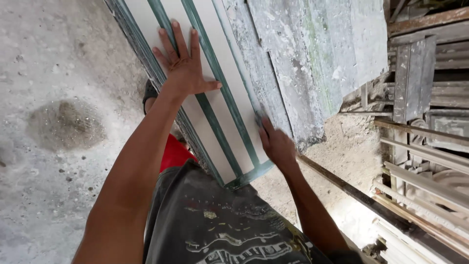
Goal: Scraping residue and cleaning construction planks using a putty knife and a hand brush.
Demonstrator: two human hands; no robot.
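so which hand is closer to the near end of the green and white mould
The right. The right hand grips the side edge of the green and white mould, just up from its near end. The left hand lies flat on the mould's face, farther up.
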